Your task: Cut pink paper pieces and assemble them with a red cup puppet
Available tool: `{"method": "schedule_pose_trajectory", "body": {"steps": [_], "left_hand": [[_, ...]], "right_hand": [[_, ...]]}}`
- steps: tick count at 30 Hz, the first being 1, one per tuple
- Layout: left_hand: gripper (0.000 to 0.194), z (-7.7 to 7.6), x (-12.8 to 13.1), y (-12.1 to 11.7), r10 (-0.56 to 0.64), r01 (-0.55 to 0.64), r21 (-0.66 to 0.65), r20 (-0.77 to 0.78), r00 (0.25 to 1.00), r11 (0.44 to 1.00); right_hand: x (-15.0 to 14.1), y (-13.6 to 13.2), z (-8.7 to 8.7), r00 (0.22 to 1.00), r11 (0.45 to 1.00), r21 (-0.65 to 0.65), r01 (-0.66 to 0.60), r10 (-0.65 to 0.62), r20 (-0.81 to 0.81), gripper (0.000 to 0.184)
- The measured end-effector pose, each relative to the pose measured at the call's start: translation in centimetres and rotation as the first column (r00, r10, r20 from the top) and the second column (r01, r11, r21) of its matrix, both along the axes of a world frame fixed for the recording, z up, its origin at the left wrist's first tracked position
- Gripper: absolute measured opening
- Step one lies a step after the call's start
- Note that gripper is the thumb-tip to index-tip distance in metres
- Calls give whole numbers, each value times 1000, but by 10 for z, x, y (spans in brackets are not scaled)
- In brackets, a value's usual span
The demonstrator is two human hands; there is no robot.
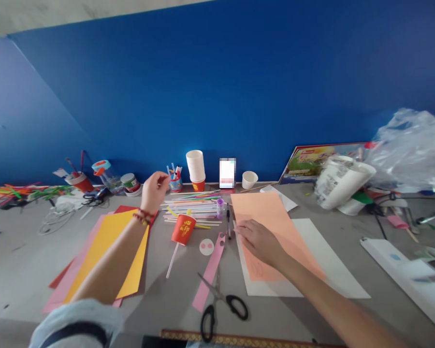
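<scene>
My left hand [155,191] is raised beside a small blue cup [176,183] of pens, its fingers pinched together; whatever may be between them is too small to tell. Over the left edge of a sheet of orange paper [264,212] lies my right hand [259,241], fingers stretched out and fairly flat. Between my arms, a red paper cup [183,229] rests tilted with a straw [172,261] sticking out below. Near it are a white disc [206,247] with two pink dots, a pink paper strip [205,292] with cut-outs, and opened scissors [217,295].
Many straws [192,208], a purple-capped glue stick [220,209] and a pen [228,224] lie ahead. Coloured paper [130,270] is under my left arm. Stacked paper cups [195,166], a phone [227,173] and a white cup [250,180] stand by the blue wall.
</scene>
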State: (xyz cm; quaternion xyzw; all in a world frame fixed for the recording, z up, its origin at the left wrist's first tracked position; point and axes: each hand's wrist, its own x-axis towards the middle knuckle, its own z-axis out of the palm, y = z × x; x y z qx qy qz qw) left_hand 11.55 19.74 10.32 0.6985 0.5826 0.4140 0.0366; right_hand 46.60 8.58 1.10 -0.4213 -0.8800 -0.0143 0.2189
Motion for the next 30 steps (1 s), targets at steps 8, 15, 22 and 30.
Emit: {"method": "schedule_pose_trajectory", "body": {"steps": [8,15,22,30], "left_hand": [[28,-17,-7,104,43,-60,-84,-189,981,995],[21,-17,-4,123,-29,4,-84,-310,950,996],[29,-13,-23,118,20,-26,-12,-349,937,1000],[26,-12,2,82,-14,34,52,-343,939,998]], "right_hand": [[14,-28,9,991,998,-56,-4,-4,-134,26],[23,-34,7,981,999,-28,17,-23,-191,24],[25,-35,0,981,998,-57,23,-34,-191,25],[21,-34,1,982,993,-115,7,-29,-187,24]]}}
